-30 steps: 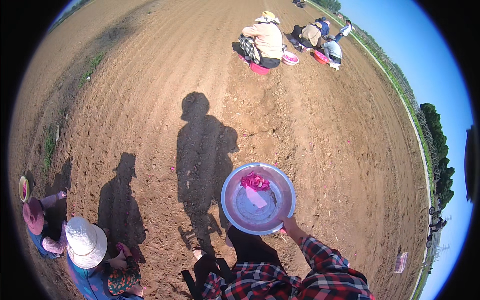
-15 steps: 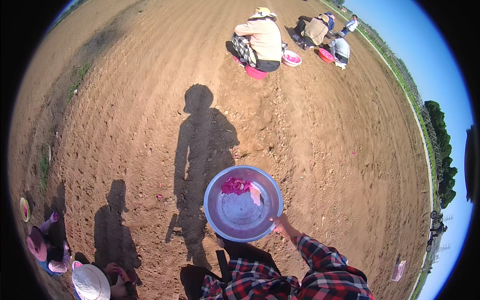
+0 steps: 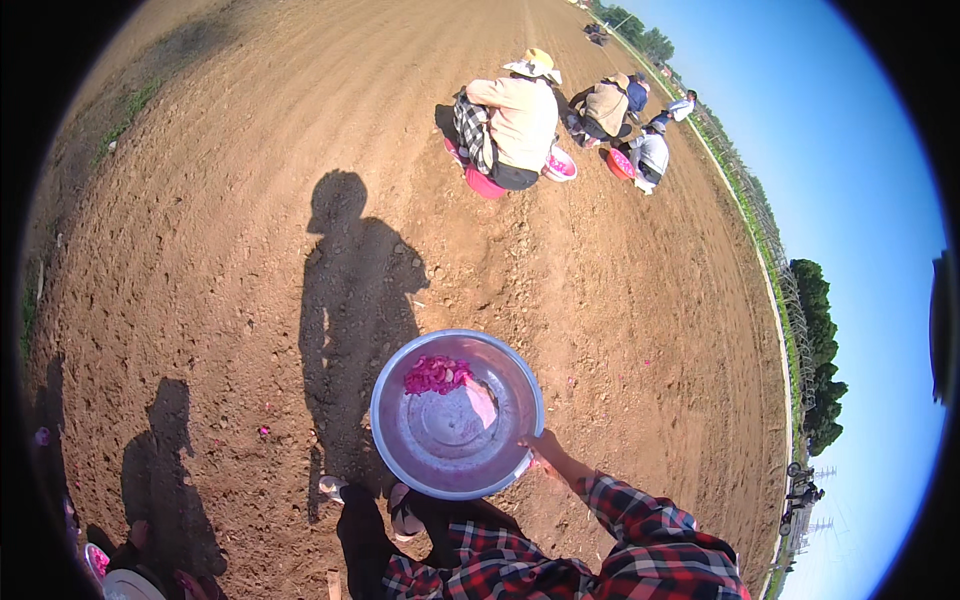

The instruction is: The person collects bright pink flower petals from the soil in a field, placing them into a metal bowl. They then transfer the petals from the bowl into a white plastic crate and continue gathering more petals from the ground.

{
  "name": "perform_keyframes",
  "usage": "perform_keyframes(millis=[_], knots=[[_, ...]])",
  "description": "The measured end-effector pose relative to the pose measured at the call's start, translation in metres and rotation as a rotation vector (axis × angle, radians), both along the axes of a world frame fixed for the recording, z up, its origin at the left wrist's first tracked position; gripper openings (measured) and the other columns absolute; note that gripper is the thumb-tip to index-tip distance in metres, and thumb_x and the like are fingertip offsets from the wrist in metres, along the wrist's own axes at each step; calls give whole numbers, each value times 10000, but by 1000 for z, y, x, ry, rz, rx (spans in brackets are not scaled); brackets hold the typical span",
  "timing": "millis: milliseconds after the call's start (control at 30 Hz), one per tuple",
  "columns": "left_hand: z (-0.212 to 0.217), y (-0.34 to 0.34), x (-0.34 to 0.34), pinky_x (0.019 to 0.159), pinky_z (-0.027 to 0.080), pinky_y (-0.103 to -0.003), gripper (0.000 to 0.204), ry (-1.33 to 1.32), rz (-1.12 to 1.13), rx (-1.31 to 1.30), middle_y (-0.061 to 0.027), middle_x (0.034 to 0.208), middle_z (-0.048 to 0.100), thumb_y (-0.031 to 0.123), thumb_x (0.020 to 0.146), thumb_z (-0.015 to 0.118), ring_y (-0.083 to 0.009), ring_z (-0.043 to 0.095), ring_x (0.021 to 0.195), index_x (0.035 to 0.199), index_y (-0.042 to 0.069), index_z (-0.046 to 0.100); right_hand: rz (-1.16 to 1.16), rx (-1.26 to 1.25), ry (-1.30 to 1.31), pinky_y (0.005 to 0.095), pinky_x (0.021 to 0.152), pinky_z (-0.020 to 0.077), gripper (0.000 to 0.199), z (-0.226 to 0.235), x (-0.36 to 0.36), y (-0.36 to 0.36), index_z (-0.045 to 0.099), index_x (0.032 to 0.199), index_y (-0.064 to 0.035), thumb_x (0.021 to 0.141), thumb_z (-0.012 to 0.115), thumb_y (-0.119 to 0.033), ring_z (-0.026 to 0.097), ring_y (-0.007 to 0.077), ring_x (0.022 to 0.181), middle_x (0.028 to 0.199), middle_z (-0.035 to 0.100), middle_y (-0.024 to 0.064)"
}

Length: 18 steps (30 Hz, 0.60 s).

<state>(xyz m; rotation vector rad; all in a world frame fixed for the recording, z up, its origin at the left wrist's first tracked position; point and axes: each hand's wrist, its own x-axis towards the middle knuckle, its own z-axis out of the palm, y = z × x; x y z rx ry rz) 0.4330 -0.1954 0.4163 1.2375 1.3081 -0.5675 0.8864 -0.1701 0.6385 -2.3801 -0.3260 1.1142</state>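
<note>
My right hand (image 3: 543, 448) is closed on the right rim of a wide, round metal basin (image 3: 455, 470). The basin is held up in front of my legs, above the soil. Inside, a small heap of bright pink pieces (image 3: 437, 375) lies toward the far left of its bottom. Beside the heap is a pale pink patch (image 3: 481, 403); I cannot tell whether it is a flat piece or a reflection. My right arm wears a red, white and dark checked sleeve (image 3: 640, 520). My left hand is out of sight.
Ahead squats a person in a light jacket (image 3: 515, 120), beside a white basin (image 3: 560, 165) of pink pieces. Farther right, several people crouch around a red basin (image 3: 621, 163). Another person's hat (image 3: 130, 585) shows at lower left. Ploughed soil (image 3: 640, 300) surrounds me.
The view has swung, so the basin appears farther left and the people ahead lower in the picture. My feet now show below the basin. My right hand keeps its hold on the rim.
</note>
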Motion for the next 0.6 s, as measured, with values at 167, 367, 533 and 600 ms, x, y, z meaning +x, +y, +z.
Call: perform_keyframes(millis=[167,367,533,600], knots=[[-18,3,-13,855,473,-490,607,11,10,-51,-252,1109,569,426,786,603,-397,571,1048,1247,81,413,-14,40,161,310,564,512,311,-6,11,58,592,1063,-20,804,654,-181,607,156,675,839,637,55],[-13,-54,-25,862,471,-488,603,86,79,-256,-254,1114,567,424,787,600,-394,569,1054,1247,81,416,160,135,442,306,748,521,390,-20,15,153,508,1181,14,843,597,-159,622,173,914,1053,620,82],[-2,-72,22,867,469,-486,599,177,183,-463,-255,1119,565,423,788,598,-392,568,1059,1246,81,418,271,-9,479,326,888,486,390,-77,30,249,472,1217,42,861,545,-97,586,200,1022,1114,583,111],[3,-70,46,869,468,-485,597,210,207,-536,-255,1121,565,422,789,598,-391,567,1061,1246,81,419,341,-60,500,319,864,493,364,-109,41,278,491,1193,35,856,553,-90,596,199,987,1091,593,99]])
